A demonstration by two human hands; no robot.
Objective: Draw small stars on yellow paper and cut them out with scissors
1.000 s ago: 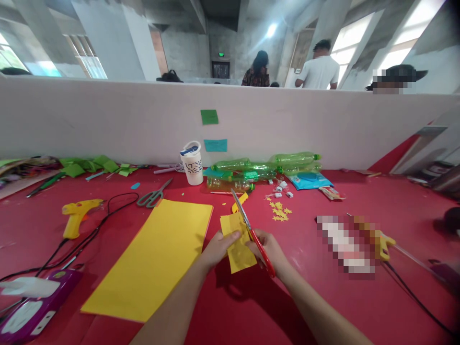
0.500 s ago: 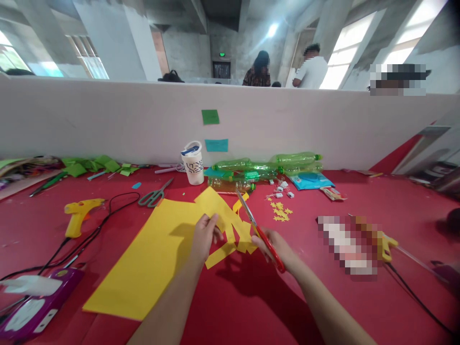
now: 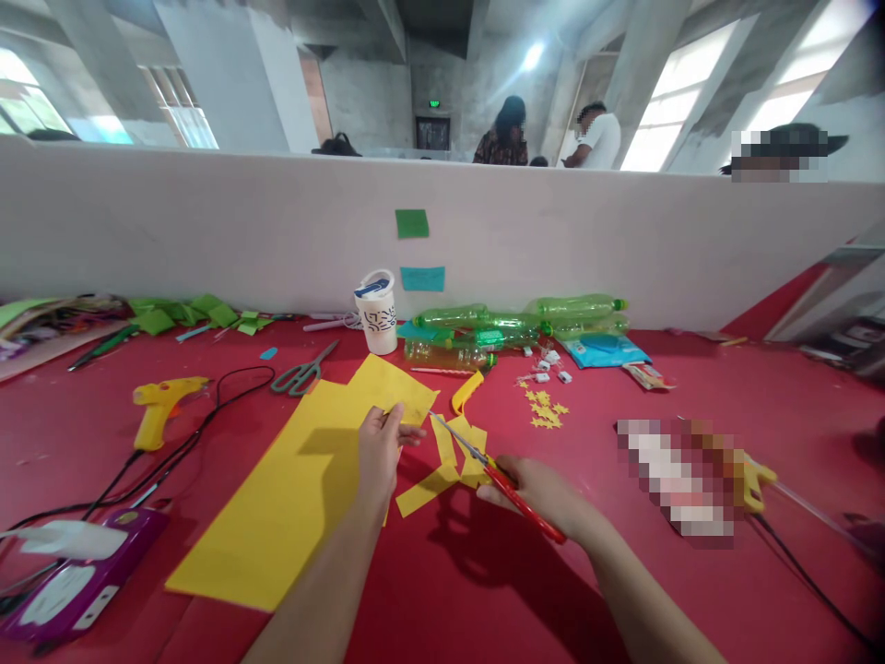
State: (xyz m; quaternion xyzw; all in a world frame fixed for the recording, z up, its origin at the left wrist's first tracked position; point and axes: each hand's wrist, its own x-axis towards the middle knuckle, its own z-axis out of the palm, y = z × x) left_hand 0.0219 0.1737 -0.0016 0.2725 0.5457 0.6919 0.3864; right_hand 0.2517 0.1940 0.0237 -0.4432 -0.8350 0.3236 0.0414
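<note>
My left hand [image 3: 383, 447] pinches the lower edge of a small yellow paper piece [image 3: 387, 383], above the large yellow sheet [image 3: 277, 498]. Red-handled scissors [image 3: 515, 493] are in my right hand [image 3: 536, 493], their tips pointing up-left close to the right corner of the held piece. The blades look nearly closed. Beneath and beside the scissors lie yellow paper scraps [image 3: 429, 489] on the red table [image 3: 429, 609]. A yellow cutter [image 3: 467, 393] rests just behind the scraps. Small yellow stars [image 3: 546, 410] lie to the right.
Green plastic bottles [image 3: 512, 325] and a white cup [image 3: 377, 318] stand or lie by the white partition [image 3: 241, 231]. Grey scissors [image 3: 304, 371], a yellow glue gun [image 3: 160, 410], its cable and a purple power strip [image 3: 87, 576] are left; another glue gun [image 3: 753, 481] is right.
My left hand has moved left with the yellow piece, away from the scraps. The scissors have swung lower and now point more to the left toward the piece's corner.
</note>
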